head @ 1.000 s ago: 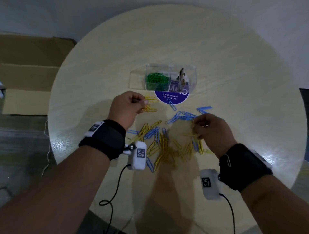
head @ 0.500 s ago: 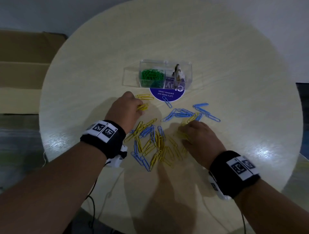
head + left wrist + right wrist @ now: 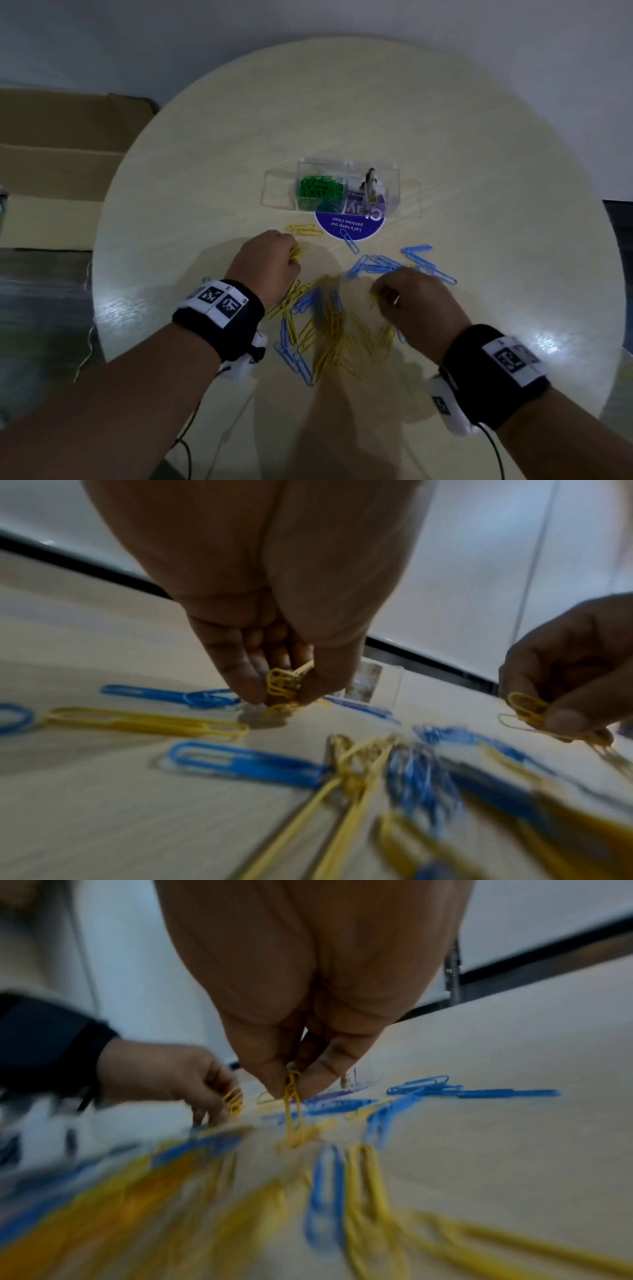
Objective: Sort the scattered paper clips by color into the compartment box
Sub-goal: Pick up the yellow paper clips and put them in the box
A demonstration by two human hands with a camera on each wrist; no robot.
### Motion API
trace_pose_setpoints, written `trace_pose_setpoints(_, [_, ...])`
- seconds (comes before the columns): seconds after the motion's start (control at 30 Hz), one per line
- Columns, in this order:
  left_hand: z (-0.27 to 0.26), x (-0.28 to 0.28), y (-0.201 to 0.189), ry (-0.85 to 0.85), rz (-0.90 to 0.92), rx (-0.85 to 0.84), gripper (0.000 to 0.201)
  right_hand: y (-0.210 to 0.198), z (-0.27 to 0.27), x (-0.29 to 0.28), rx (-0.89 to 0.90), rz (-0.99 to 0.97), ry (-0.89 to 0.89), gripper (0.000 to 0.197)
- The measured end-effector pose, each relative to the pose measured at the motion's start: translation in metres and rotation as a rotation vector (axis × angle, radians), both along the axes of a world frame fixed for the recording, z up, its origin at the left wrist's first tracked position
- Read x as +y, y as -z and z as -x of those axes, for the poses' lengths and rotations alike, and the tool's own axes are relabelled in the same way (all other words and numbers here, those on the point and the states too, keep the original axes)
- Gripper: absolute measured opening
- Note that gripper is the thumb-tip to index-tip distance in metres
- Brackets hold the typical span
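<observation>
Yellow and blue paper clips lie scattered on the round table. A clear compartment box at the far side holds green clips in its left cell. My left hand pinches a small bunch of yellow clips just above the table, left of the pile. My right hand pinches yellow clips that dangle onto the pile. A row of blue clips lies beyond my right hand.
A purple round sticker sits under the box's front, with one blue clip on it. Two yellow clips lie left of it. A cardboard box stands off the table's left side. Cables hang from both wrist cameras.
Both hands stay over the pile with yellow clips gathered. My right hand has lifted slightly, clips now dangling from its pinch. The left hand has hardly moved.
</observation>
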State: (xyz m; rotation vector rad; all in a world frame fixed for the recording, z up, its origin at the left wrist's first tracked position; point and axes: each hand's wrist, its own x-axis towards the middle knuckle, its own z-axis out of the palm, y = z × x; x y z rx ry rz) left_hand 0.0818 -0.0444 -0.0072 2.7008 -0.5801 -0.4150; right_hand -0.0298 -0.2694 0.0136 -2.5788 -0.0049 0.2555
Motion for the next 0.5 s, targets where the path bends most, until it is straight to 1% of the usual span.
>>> trace_pose_setpoints(0.03, [-0.002, 0.001, -0.004, -0.055, 0.074, 0.033, 0.011, -0.007, -0.007, -0.002, -0.020, -0.047, 0.069, 0.017])
trace_pose_setpoints(0.13, [-0.014, 0.002, -0.023, -0.294, 0.339, 0.100, 0.004, -0.030, -0.034, -0.011, -0.069, -0.201, 0.244, 0.014])
trace_pose_setpoints(0.2, [-0.025, -0.001, -0.036, -0.356, 0.430, 0.129, 0.001, -0.041, -0.055, -0.017, -0.073, -0.272, 0.316, 0.010])
trace_pose_setpoints(0.33, [-0.046, -0.030, -0.051, -0.345, 0.508, 0.135, 0.007, -0.047, -0.087, -0.030, -0.126, -0.394, 0.447, 0.007])
trace_pose_setpoints(0.5, [-0.072, -0.089, -0.049, -0.300, 0.420, 0.049, 0.013, -0.044, -0.105, -0.045, -0.213, -0.407, 0.583, 0.009])
